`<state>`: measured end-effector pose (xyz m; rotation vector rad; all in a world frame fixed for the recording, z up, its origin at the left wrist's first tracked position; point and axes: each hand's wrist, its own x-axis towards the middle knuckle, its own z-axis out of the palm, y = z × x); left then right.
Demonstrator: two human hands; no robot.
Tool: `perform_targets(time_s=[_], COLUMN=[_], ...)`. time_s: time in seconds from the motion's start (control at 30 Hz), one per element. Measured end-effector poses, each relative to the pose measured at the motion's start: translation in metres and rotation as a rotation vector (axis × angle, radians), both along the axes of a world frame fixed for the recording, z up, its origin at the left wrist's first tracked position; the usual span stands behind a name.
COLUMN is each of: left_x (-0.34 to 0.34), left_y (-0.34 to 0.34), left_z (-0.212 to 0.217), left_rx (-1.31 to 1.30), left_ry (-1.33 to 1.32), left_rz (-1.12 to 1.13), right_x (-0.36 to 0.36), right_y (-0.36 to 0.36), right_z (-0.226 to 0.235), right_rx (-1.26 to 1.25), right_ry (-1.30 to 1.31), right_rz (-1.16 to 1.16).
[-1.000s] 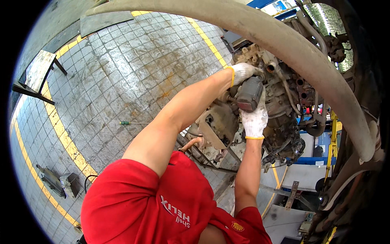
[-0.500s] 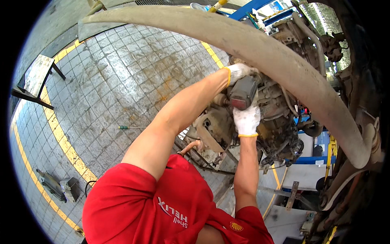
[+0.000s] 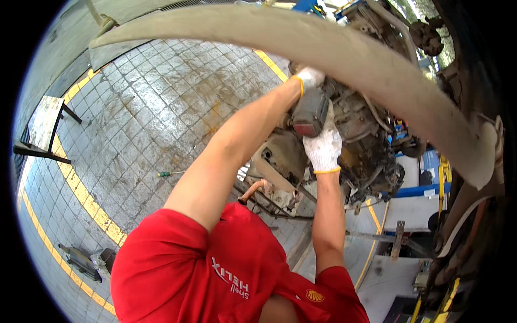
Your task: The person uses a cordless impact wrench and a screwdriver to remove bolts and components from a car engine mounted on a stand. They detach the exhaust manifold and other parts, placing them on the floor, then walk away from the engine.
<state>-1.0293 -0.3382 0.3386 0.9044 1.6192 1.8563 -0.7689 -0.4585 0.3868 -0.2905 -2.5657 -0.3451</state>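
Both my hands wear white knit gloves and grip a grey power tool (image 3: 308,114) with a dark red end. My left hand (image 3: 308,77) wraps the tool's upper part, close under a long curved beige panel (image 3: 350,48). Around the lower part of the tool closes my right hand (image 3: 323,148). The tool is pressed against a greasy engine block (image 3: 371,145) with hoses and brackets. My red shirt fills the lower middle of the view.
A green-handled screwdriver (image 3: 169,173) lies on the stained tiled floor (image 3: 145,113). A small bench (image 3: 43,129) stands at the left by a yellow floor line. Metal parts (image 3: 86,261) lie at lower left. A blue and white stand (image 3: 414,191) sits under the engine.
Both hands keep their grip on the tool. Hands, tool and engine have shifted left and slightly up in the picture, and the beige panel sits closer over them.
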Motion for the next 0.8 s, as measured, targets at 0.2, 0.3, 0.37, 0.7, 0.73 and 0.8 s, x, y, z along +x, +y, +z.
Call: perform_targets(time_s=[0.2, 0.3, 0.37, 0.7, 0.73, 0.8], left_x=[-0.039, 0.027, 0.013, 0.051, 0.073, 0.095], left_y=[0.028, 0.012, 0.003, -0.101, -0.116, -0.129], left_z=[-0.006, -0.006, 0.002, 0.038, 0.045, 0.052], left_rx=[-0.104, -0.174, -0.074, 0.241, 0.352, 0.268], left_ry=[0.395, 0.561, 0.291, -0.643, -0.69, -0.621], left_rz=[0.031, -0.048, 0.081, 0.026, 0.051, 0.228], right_x=[-0.011, 0.022, 0.015, 0.054, 0.069, 0.096], right_y=[-0.022, -0.003, -0.015, -0.039, -0.041, -0.043], right_z=[0.028, 0.02, 0.03, 0.03, 0.03, 0.03], right_rx=[-0.292, -0.317, -0.347, -0.42, -0.446, -0.496], right_ry=[-0.107, -0.102, -0.104, -0.051, -0.053, -0.063], right_rz=[-0.186, -0.24, -0.209, 0.145, 0.162, 0.143])
